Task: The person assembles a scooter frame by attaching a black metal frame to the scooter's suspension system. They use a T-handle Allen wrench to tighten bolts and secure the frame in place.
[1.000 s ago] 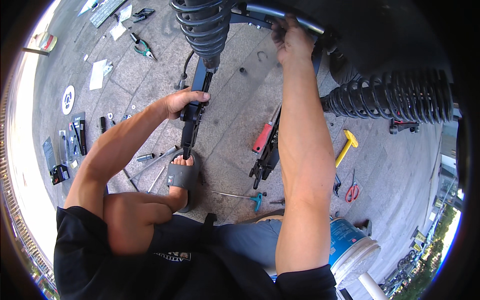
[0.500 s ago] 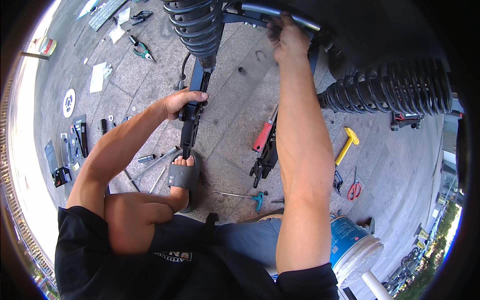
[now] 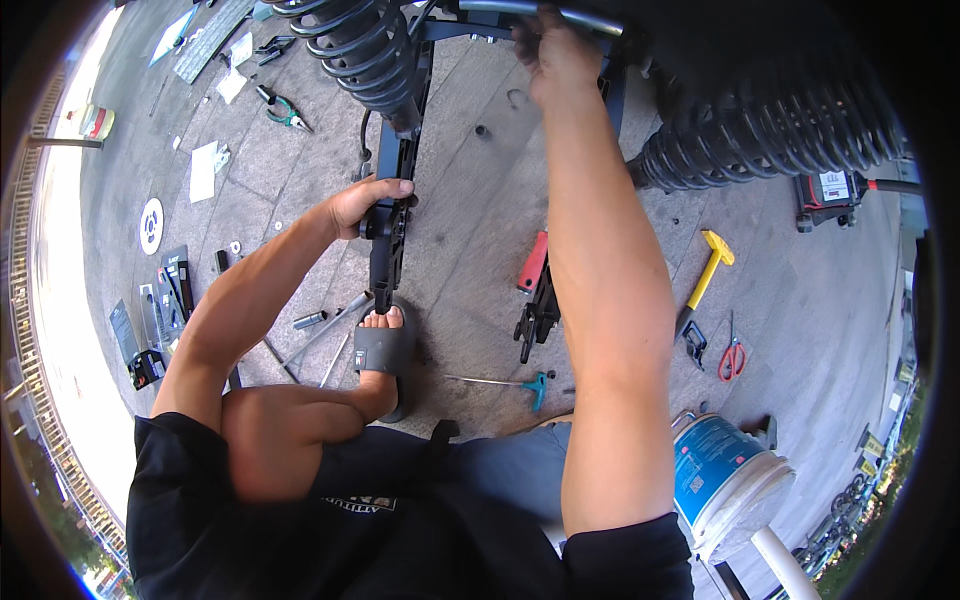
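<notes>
My left hand [image 3: 362,205] is closed around a long black frame arm [image 3: 385,255], its thumb laid across the top. The arm's lower end comes down by the toes of my sandalled foot. My right hand [image 3: 562,62] reaches to the far end of the frame, where its curled fingers grip a silver metal tube [image 3: 595,20]; shadow partly hides the fingertips. A black coil-spring shock absorber [image 3: 355,55] stands above my left hand. Another coil-spring shock absorber [image 3: 760,140] lies to the right. A second black arm [image 3: 540,315] shows beside my right forearm.
On the paving lie a red-handled tool [image 3: 533,262], a teal T-handle hex key [image 3: 538,388], a yellow hammer [image 3: 712,260], red scissors [image 3: 732,358] and green pliers [image 3: 287,115]. A blue-and-white bucket [image 3: 725,465] stands at my right. Packaged parts [image 3: 150,300] lie at left.
The view has shifted slightly, so the floor tools appear further right. The frame and springs appear a little higher and further left. Both hands keep their places on the frame.
</notes>
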The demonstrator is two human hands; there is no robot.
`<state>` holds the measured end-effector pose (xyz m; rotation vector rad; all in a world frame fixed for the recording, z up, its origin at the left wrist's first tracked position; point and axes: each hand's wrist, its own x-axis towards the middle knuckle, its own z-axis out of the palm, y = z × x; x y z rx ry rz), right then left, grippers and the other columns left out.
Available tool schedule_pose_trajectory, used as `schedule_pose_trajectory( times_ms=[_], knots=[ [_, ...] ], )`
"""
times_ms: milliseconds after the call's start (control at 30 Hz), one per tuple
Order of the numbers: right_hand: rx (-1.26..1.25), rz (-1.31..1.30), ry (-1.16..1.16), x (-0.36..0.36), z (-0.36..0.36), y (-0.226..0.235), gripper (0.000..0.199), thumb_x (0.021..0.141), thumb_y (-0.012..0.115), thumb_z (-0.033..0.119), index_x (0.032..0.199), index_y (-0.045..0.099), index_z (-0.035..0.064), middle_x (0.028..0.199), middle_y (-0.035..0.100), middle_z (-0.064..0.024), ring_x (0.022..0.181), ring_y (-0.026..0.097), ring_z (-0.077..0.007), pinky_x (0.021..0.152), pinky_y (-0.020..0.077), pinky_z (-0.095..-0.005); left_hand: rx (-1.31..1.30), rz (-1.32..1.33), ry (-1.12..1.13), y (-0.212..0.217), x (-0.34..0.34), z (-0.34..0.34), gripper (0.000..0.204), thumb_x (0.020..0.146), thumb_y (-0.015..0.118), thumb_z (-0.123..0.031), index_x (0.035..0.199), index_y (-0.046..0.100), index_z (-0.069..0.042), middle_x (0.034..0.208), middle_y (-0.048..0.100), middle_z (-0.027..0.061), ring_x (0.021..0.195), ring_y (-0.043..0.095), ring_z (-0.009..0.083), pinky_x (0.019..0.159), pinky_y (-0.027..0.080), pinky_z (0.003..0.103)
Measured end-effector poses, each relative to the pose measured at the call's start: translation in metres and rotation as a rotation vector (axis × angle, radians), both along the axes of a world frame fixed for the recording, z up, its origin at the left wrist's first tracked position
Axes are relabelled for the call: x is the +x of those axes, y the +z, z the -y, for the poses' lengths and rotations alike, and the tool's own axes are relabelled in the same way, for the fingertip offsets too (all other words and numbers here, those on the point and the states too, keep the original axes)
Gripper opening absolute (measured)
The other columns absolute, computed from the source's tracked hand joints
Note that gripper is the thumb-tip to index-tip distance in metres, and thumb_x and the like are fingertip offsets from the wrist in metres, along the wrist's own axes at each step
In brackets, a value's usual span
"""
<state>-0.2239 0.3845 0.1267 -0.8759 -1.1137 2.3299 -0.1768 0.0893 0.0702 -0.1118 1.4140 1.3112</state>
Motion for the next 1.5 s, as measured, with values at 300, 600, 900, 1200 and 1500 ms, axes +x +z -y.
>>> schedule_pose_trajectory(
  times_ms=[300, 600, 900, 1200, 1500],
  knots=[
    [-0.017, 0.06, 0.002, 0.005, 0.004, 0.014, 0.026, 0.091, 0.066, 0.027, 0.076, 0.059, 0.0076, 0.063, 0.061, -0.0053, 0.046, 0.054, -0.0149, 0.037, 0.0368, -0.0256, -0.016, -0.023, 0.015, 0.0, 0.002, 0.001, 0.048, 0.075, 0.074, -0.044, 0.103, 0.056, -0.009, 0.089, 0.058, 0.0013, 0.074, 0.058, 0.0133, 0.067, 0.051, 0.031],
    [-0.004, 0.024, -0.034, 0.0, 0.002, 0.008, 0.025, 0.091, 0.066, 0.025, 0.076, 0.058, 0.0076, 0.063, 0.061, -0.0043, 0.046, 0.054, -0.0141, 0.038, 0.0402, -0.0257, -0.018, -0.019, 0.016, 0.006, 0.002, -0.001, 0.049, 0.074, 0.076, -0.043, 0.102, 0.054, -0.01, 0.086, 0.056, 0.0009, 0.073, 0.057, 0.0126, 0.064, 0.049, 0.03],
    [0.027, -0.028, -0.017, 0.002, -0.005, 0.003, 0.022, 0.09, 0.065, 0.014, 0.103, 0.059, -0.0019, 0.088, 0.068, -0.0147, 0.062, 0.064, -0.0207, 0.049, 0.0509, -0.0293, -0.017, -0.02, -0.006, 0.009, 0.003, -0.002, 0.051, 0.072, 0.077, -0.044, 0.103, 0.051, -0.013, 0.084, 0.054, -0.0006, 0.073, 0.055, 0.0119, 0.065, 0.048, 0.03],
    [0.025, -0.013, -0.046, 0.004, 0.0, 0.012, 0.022, 0.091, 0.064, 0.013, 0.103, 0.057, -0.0034, 0.088, 0.068, -0.0158, 0.06, 0.062, -0.0194, 0.047, 0.0493, -0.0278, -0.013, -0.027, 0.005, 0.008, 0.002, -0.001, 0.057, 0.071, 0.077, -0.044, 0.11, 0.049, -0.013, 0.086, 0.054, 0.0006, 0.074, 0.055, 0.0121, 0.066, 0.049, 0.032],
    [0.055, -0.036, -0.03, 0.013, 0.001, 0.021, 0.018, 0.087, 0.063, 0.01, 0.097, 0.055, -0.0019, 0.076, 0.062, -0.0112, 0.056, 0.06, -0.0195, 0.045, 0.0468, -0.028, 0.015, -0.025, -0.017, 0.001, -0.001, -0.001, 0.057, 0.072, 0.077, -0.041, 0.111, 0.048, -0.012, 0.087, 0.054, 0.0014, 0.074, 0.054, 0.012, 0.065, 0.049, 0.031]
  ],
)
